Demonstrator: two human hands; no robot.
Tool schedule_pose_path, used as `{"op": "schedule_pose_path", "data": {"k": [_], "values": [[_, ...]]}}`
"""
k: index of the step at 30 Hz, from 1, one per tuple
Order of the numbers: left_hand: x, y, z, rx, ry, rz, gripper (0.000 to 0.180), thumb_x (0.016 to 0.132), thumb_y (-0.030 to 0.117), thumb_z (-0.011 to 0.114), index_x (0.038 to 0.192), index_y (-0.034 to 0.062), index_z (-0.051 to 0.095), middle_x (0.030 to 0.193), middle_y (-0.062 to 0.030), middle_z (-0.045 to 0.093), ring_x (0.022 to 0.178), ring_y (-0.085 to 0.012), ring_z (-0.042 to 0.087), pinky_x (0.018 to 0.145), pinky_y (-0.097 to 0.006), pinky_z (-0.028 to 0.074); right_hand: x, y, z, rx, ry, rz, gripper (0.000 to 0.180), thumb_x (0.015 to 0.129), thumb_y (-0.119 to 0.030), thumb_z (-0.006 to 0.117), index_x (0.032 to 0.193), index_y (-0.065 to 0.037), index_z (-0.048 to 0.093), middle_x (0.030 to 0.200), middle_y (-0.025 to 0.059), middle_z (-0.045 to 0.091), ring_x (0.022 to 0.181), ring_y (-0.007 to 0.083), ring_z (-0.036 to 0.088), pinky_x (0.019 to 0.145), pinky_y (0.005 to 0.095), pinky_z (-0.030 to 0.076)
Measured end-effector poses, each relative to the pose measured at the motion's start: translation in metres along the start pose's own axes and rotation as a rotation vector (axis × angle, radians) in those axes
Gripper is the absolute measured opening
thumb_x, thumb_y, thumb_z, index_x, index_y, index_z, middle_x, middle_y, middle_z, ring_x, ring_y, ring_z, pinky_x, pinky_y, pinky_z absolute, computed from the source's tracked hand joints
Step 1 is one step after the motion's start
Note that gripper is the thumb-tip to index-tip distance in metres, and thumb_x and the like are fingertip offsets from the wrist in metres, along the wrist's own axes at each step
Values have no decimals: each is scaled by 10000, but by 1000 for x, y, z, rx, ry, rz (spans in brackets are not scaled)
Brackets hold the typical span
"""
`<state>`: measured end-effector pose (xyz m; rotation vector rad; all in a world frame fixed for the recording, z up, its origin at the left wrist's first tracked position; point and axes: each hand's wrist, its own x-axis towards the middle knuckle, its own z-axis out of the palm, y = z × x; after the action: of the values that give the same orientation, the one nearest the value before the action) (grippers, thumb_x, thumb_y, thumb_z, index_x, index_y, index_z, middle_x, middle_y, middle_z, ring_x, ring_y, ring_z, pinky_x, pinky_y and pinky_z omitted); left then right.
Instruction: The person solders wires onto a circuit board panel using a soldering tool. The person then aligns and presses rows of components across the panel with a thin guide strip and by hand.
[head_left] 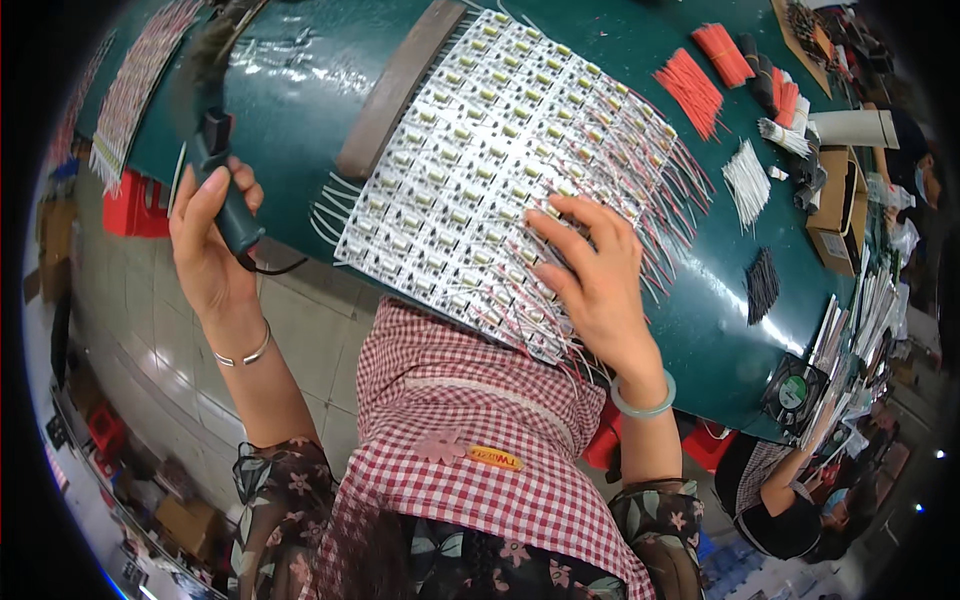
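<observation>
A large panel of small white circuit boards (480, 150) lies tilted on the green table, its near edge over my lap. Each little board carries yellowish and black parts, and thin red and white wires (690, 185) stick out along the right side. My right hand (595, 265) rests over the panel's right part, fingers spread and bent, fingertips touching the boards and wires. Off the panel's left side, my left hand (215, 235) is raised, closed around the dark green handle of a soldering iron (235, 215) with a black cord. The iron's tip is blurred or hidden.
A brown bar (400, 90) lies along the panel's left edge. Bundles of red tubes (690, 90), white tubes (747, 185) and black tubes (762, 285) lie at right, near a cardboard box (838, 210) and small fan (795, 390). Another person (780, 490) sits at lower right.
</observation>
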<state>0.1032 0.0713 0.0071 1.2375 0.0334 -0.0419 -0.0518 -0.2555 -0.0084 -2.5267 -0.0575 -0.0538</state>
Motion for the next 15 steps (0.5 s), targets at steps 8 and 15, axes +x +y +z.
{"op": "schedule_pose_path", "data": {"k": [8, 15], "values": [[-49, 14, -40, -598, -300, 67, 684, 894, -67, 538, 1518, -101, 262, 974, -85, 445, 820, -133, 426, 657, -238, 445, -11, -29, -12, 73, 166, -144, 385, 856, 46, 607, 1232, -25, 647, 1308, 152, 608, 1244, 367, 557, 1039, 482, 434], [-63, 8, -39, -647, -203, -91, 664, 918, -59, 549, 1512, -101, 256, 976, -79, 416, 814, -117, 408, 619, -219, 430, -27, -67, 51, -79, -14, -196, 511, 828, 4, 590, 1338, 14, 562, 1395, 137, 557, 1353, 333, 484, 1115, 486, 372]]}}
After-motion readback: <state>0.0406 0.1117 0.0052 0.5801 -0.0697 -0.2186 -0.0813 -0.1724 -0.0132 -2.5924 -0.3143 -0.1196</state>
